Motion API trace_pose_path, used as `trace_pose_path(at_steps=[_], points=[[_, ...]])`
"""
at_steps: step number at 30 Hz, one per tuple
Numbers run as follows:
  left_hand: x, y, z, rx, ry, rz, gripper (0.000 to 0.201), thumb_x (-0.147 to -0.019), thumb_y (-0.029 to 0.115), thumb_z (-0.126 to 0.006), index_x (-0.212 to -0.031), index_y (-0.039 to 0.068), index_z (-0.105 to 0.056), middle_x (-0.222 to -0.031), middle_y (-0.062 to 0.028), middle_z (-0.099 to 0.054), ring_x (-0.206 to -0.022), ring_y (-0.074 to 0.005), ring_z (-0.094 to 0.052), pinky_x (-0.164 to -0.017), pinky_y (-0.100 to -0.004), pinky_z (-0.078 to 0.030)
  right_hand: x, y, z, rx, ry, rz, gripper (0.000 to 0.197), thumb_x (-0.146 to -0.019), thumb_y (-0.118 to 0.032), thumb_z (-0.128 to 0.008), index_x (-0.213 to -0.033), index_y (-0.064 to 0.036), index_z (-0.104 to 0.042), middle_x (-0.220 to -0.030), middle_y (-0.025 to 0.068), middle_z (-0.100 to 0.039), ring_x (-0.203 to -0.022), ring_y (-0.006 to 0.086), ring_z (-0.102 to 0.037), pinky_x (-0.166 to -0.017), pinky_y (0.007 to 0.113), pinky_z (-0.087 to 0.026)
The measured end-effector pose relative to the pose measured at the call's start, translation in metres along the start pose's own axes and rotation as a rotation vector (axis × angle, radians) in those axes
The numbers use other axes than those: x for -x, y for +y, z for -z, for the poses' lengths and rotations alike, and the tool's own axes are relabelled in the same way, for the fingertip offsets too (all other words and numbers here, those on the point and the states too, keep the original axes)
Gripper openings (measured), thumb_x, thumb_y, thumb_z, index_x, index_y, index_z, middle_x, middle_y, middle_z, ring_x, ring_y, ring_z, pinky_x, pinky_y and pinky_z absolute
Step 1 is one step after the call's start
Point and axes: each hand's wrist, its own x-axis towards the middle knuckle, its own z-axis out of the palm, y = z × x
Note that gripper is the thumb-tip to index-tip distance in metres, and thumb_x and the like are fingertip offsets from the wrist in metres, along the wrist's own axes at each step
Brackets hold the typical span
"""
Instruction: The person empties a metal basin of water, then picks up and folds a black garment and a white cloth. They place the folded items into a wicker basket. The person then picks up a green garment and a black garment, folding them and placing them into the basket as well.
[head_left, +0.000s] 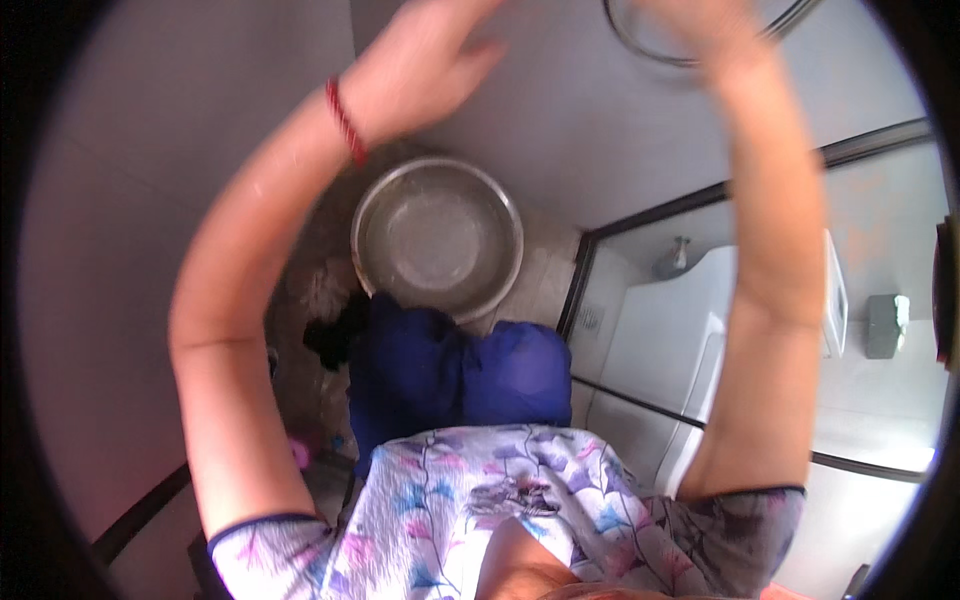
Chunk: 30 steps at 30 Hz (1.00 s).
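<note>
Both of my arms are raised toward the top of the view. My left hand (428,68), with a red cord bracelet (345,122) at its wrist, reaches to the upper edge. Its thumb stands apart from the fingers, whose tips are cut off; nothing shows in it. Blurred by motion, my right hand (718,38) is beside a thin dark loop (640,48) against the grey wall; its fingers are cut off, and I cannot tell whether it grips the loop. Below my left hand, a round metal basin (435,240) stands on the floor, apart from both hands.
My knees in dark blue trousers (515,375) are close to the basin. A dark cloth-like heap (335,335) lies at its left. Grey walls (130,230) rise around. On the right, a dark-framed glass partition (650,215) stands before a white fixture (665,320) and a small grey box (882,330).
</note>
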Motion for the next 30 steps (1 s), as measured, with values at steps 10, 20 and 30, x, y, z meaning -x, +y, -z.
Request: trace_pose_path(at_steps=[10, 20, 30], points=[[0.372, -0.039, -0.153, 0.066, -0.638, 1.135, 0.016, -0.077, 0.013, -0.059, -0.087, 0.001, -0.063, -0.087, -0.02, -0.062, -0.083, -0.0339, -0.06, -0.072, -0.0386, -0.047, 0.367, -0.271, -0.068, -1.017, -1.124, -0.852, 0.028, -0.078, -0.016, -0.058, -0.1, 0.0018, -0.06, -0.096, 0.0214, -0.059, -0.089, 0.0368, -0.058, -0.081, 0.04, -0.047], [0.451, -0.009, -0.189, 0.476, -0.175, 1.645, 0.017, -0.079, 0.014, -0.061, -0.071, -0.001, -0.058, -0.066, -0.0132, -0.061, -0.062, -0.0223, -0.061, -0.053, -0.0313, -0.048, 0.46, -0.371, -0.095, -1.068, -0.684, -2.244, 0.019, -0.084, -0.015, -0.06, -0.089, 0.0006, -0.05, -0.073, 0.0103, -0.057, -0.058, 0.0222, -0.058, -0.045, 0.037, -0.049], [0.444, -0.011, -0.194, 1.124, 0.383, 1.897, 0.015, -0.085, 0.013, -0.059, -0.09, 0.003, -0.049, -0.084, -0.0101, -0.058, -0.072, -0.0236, -0.062, -0.064, -0.0401, -0.056, 0.46, -0.367, -0.094, -1.399, -0.484, -2.508, 0.017, -0.083, -0.009, -0.057, -0.095, -0.0021, -0.048, -0.076, 0.0099, -0.058, -0.055, 0.0202, -0.058, -0.044, 0.035, -0.053]])
